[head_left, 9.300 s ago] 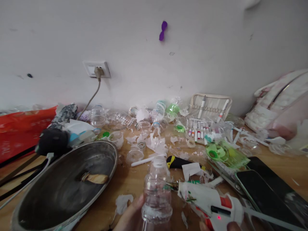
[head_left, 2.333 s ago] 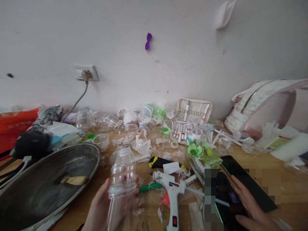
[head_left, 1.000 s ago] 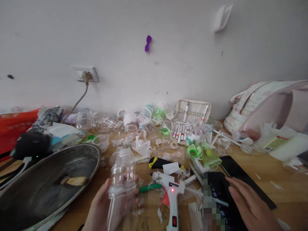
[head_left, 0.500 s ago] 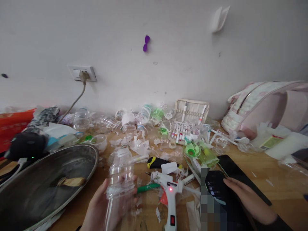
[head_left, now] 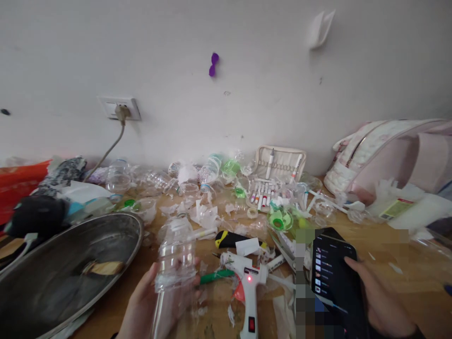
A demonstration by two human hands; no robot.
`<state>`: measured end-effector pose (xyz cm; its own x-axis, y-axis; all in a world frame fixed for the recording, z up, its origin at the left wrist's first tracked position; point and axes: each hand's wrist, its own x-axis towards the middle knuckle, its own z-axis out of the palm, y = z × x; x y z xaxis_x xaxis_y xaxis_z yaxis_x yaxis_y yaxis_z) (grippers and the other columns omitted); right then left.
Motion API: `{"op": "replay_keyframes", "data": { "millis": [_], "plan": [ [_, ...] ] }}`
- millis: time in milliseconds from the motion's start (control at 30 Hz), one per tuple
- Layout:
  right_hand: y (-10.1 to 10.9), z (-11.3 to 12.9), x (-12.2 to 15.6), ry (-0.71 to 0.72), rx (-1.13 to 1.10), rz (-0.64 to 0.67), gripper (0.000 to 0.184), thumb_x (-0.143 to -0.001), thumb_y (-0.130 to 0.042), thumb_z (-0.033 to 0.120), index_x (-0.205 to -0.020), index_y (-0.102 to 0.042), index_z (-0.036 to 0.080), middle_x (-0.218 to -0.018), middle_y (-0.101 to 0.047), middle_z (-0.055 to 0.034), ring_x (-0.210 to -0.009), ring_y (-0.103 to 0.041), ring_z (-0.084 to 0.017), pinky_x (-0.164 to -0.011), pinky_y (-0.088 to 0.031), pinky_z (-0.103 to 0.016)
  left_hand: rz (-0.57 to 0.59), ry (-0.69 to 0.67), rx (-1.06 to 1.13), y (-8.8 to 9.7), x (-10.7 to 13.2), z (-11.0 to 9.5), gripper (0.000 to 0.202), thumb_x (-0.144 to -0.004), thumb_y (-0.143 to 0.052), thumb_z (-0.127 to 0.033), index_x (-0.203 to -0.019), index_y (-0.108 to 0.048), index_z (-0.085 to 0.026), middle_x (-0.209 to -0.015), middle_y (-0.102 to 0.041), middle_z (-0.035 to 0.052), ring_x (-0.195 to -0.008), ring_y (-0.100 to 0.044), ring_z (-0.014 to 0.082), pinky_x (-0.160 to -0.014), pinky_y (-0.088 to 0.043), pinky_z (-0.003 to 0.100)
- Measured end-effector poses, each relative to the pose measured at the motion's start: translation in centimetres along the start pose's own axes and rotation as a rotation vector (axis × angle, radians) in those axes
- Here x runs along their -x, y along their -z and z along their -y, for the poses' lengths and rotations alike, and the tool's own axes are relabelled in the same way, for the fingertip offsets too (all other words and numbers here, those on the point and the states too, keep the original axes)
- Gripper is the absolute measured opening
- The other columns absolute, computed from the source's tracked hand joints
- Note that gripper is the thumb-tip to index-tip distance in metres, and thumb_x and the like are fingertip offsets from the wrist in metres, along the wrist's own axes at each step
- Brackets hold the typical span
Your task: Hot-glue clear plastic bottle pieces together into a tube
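Note:
My left hand is wrapped round a clear plastic bottle, held upright over the wooden table near the bottom centre. My right hand holds a black phone tilted up off the table at the lower right, its lit screen facing me, with the thumb resting on its right edge. A white hot glue gun with a red light lies on the table between the two hands, next to a green pen.
A large steel pan fills the lower left. Cut bottle pieces, paper scraps, a yellow-black cutter, markers and a marker case litter the middle. A pink bag lies at the right; a wall socket with a cable is behind.
My right hand has picked the phone up from the table and tilted it toward me; a second earlier it only rested on the screen. The left hand keeps the bottle still.

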<state>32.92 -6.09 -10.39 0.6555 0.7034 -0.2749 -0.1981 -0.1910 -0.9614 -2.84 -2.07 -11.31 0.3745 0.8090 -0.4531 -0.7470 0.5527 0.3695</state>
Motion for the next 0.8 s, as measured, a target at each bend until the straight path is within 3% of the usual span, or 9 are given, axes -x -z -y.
{"op": "replay_keyframes", "data": {
  "millis": [100, 200, 400, 600, 800],
  "plan": [
    [-1.1, 0.6, 1.3, -0.126, -0.111, -0.047, 0.048, -0.034, -0.075, 0.030, -0.078, -0.057, 0.022, -0.063, -0.069, 0.0087, -0.058, -0.063, -0.009, -0.053, -0.050, -0.008, -0.002, 0.001, 0.001, 0.0, 0.0, 0.0, 0.032, -0.059, -0.072, -0.031, -0.084, -0.073, -0.012, -0.090, -0.076, 0.0132, -0.069, -0.070, 0.0279, -0.066, -0.057, 0.038],
    [-1.5, 1.1, 1.8, -0.178, -0.161, -0.091, 0.047, -0.033, -0.074, 0.027, -0.077, -0.057, 0.024, -0.061, -0.067, 0.0110, -0.054, -0.061, -0.008, -0.048, -0.049, -0.008, 0.005, 0.008, 0.001, 0.2, 0.0, 0.0, 0.034, -0.059, -0.072, -0.031, -0.087, -0.073, -0.012, -0.096, -0.074, 0.0147, -0.074, -0.070, 0.0291, -0.069, -0.057, 0.038],
    [-1.2, 1.0, 1.2, -0.177, -0.195, -0.125, 0.032, -0.043, -0.068, 0.027, -0.073, -0.058, 0.023, -0.060, -0.066, 0.0077, -0.058, -0.060, -0.011, -0.046, -0.049, -0.011, 0.017, 0.027, 0.011, 0.6, -0.2, -0.1, 0.034, -0.062, -0.070, -0.033, -0.088, -0.072, -0.012, -0.098, -0.073, 0.0145, -0.077, -0.070, 0.0296, -0.072, -0.056, 0.040],
    [-1.1, 0.5, 0.6, -0.209, -0.184, -0.136, 0.034, -0.048, -0.066, 0.028, -0.080, -0.057, 0.023, -0.065, -0.068, 0.0049, -0.061, -0.063, -0.016, -0.044, -0.050, -0.017, 0.004, 0.002, -0.002, 0.3, -0.2, 0.0, 0.031, -0.060, -0.072, -0.033, -0.085, -0.073, -0.015, -0.096, -0.074, 0.0139, -0.075, -0.070, 0.0295, -0.070, -0.056, 0.040],
    [-0.9, 0.5, 0.8, -0.214, -0.154, -0.082, 0.047, -0.040, -0.072, 0.032, -0.084, -0.056, 0.023, -0.067, -0.069, 0.0036, -0.056, -0.063, -0.017, -0.046, -0.053, -0.022, -0.020, 0.003, -0.017, 0.0, 0.0, -0.2, 0.033, -0.057, -0.074, -0.031, -0.084, -0.073, -0.013, -0.095, -0.074, 0.0148, -0.074, -0.070, 0.0297, -0.069, -0.056, 0.040]
  ]
}}
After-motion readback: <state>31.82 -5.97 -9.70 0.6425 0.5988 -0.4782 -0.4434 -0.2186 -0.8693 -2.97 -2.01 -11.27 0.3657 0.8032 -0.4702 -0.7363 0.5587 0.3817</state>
